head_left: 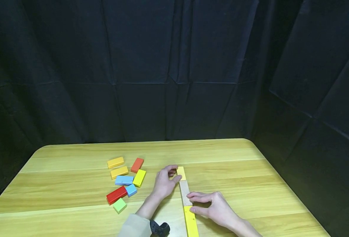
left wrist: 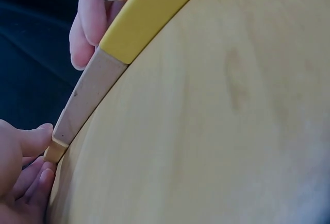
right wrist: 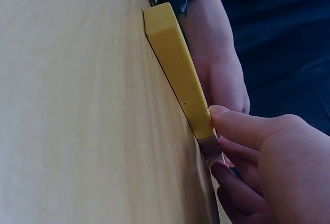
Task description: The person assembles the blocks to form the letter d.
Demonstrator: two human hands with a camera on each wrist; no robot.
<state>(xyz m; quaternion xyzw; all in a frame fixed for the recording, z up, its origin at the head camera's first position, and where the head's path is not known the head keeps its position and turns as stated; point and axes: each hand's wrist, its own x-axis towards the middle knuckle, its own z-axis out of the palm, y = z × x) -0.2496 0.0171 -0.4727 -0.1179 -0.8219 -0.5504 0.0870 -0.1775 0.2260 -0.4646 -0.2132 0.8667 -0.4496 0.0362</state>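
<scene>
A row of blocks runs away from me in the head view: a long yellow block (head_left: 190, 221) nearest, a plain wooden block (head_left: 184, 191) in the middle, a small pale orange block (head_left: 181, 172) farthest. My left hand (head_left: 164, 182) holds that far block between thumb and curled fingers; the left wrist view also shows the orange block (left wrist: 55, 152) there. My right hand (head_left: 214, 209) reaches in from the right. Its thumb touches the yellow block (right wrist: 178, 74) close to the joint, while its fingertips touch the wooden block (right wrist: 210, 149).
Left of the row lie loose blocks: two orange blocks (head_left: 115, 162), a red-orange block (head_left: 137, 165), a yellow block (head_left: 139, 178), two blue blocks (head_left: 124, 180), a red block (head_left: 116, 195) and a green block (head_left: 120, 205). Dark curtains (head_left: 174, 108) hang behind the wooden table (head_left: 266, 197).
</scene>
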